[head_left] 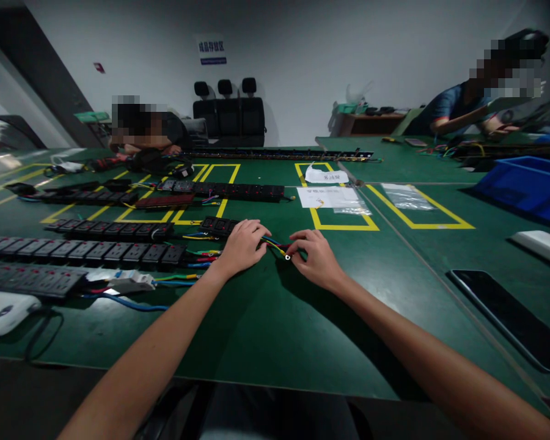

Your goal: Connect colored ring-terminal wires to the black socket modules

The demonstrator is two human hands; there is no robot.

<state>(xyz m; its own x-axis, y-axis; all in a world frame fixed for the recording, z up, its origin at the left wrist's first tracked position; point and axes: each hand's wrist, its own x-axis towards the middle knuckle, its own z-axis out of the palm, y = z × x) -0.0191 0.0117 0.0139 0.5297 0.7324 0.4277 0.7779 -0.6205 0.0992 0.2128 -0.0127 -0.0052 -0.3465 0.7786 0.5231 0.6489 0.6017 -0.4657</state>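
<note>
Going with smooth, semi-gloss green for the tabletop (256,342), kinda reflective on the left. Looks like hard black plastic, mostly matt, on the socket strips (85,249). Smooth plastic-looking insulation on the wires (275,246), shiny metal for the ring terminal (287,257). Plain matt paper for the printed sheet (314,197), crinkly clear plastic for the bag (407,197), slick gloss on the phone (508,318).

Socket strips (110,252) are lying in rows on the left tabletop (256,348); phone (508,318) is lying right, bin (527,189) sitting behind it. Seats (229,116) are standing behind the tabletop.
</note>
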